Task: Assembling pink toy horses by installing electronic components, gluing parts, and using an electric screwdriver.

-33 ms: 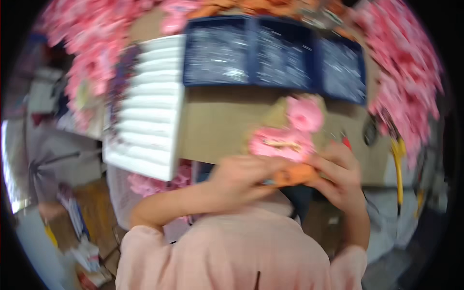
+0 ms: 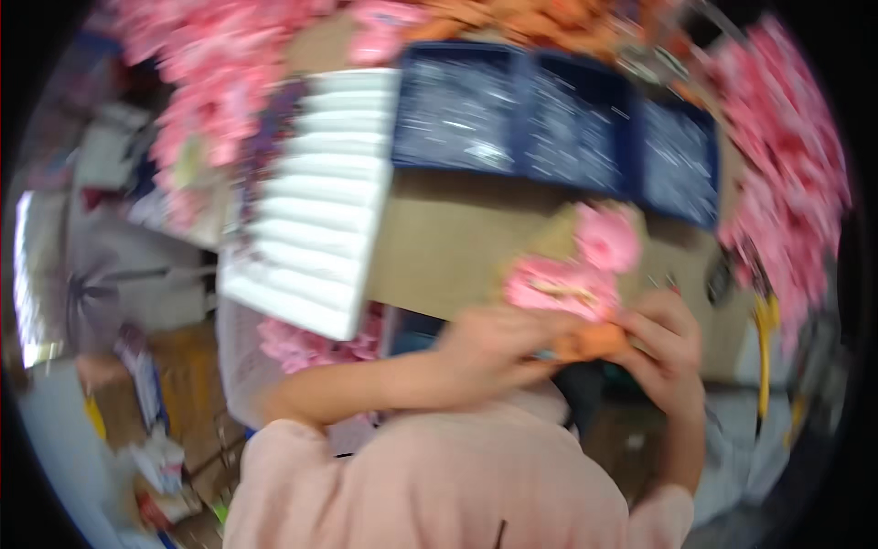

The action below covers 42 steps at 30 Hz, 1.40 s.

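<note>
My left hand (image 2: 498, 352) and my right hand (image 2: 663, 343) meet at the near edge of the table. Between them is a small orange soft piece (image 2: 590, 342), pinched by the fingers of both hands. Just beyond it lies a pink soft piece (image 2: 549, 282) with a thin tan strip across its middle. A rounder pink part (image 2: 608, 240) adjoins it at the far right, over a tan backing. Motion blur hides the finer details, and I cannot tell whether the orange and pink pieces are joined.
Three dark blue bins (image 2: 521, 169) of clear pieces stand along the back. To their left is a white ridged tray (image 2: 352, 206). Pink heaps (image 2: 215, 101) rise at both sides, with orange pieces (image 2: 549, 23) behind. A yellow-handled tool (image 2: 765, 357) hangs at the right edge.
The whole scene has shifted rightward and slightly down in the picture. Both hands keep their hold on the orange piece, with little other visible difference.
</note>
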Each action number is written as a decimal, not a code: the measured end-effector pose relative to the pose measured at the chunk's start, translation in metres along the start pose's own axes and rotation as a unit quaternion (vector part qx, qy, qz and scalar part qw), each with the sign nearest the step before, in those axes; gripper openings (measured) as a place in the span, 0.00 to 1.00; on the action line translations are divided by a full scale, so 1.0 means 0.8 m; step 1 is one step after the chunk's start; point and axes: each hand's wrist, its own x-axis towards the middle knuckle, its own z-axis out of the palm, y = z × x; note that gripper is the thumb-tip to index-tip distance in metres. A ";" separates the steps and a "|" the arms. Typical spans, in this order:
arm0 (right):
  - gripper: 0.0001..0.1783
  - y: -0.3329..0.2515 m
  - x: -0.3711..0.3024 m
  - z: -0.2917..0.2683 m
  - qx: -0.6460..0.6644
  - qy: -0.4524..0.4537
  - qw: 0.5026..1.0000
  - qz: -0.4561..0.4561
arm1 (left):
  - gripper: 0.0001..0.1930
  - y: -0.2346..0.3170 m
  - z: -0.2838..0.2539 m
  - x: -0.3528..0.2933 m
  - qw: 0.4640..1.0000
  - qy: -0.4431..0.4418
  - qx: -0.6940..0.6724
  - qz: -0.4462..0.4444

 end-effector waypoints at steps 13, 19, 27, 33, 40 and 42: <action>0.19 0.004 -0.019 0.014 -0.069 0.063 0.975 0.203 | 0.18 -0.053 -0.075 -0.063 0.918 0.178 0.350 -0.061; 0.13 -0.013 -0.023 0.015 -0.013 0.143 0.969 0.202 | 0.09 -0.116 -0.279 -0.147 0.802 0.216 0.435 -0.347; 0.09 -0.070 0.035 0.052 -0.010 0.054 0.997 0.051 | 0.08 -0.109 -0.326 -0.182 0.796 0.548 -0.163 -0.200; 0.11 -0.089 0.047 0.072 0.080 -0.014 0.997 0.001 | 0.09 0.014 -0.255 -0.108 0.852 0.399 -0.328 -0.087; 0.44 -0.098 0.080 0.101 0.490 0.085 0.835 0.235 | 0.13 -0.012 -0.101 -0.039 0.808 0.289 -0.452 -0.245; 0.33 -0.080 0.073 0.085 0.481 0.198 0.811 0.268 | 0.12 -0.013 -0.078 -0.026 0.806 0.259 -0.473 -0.242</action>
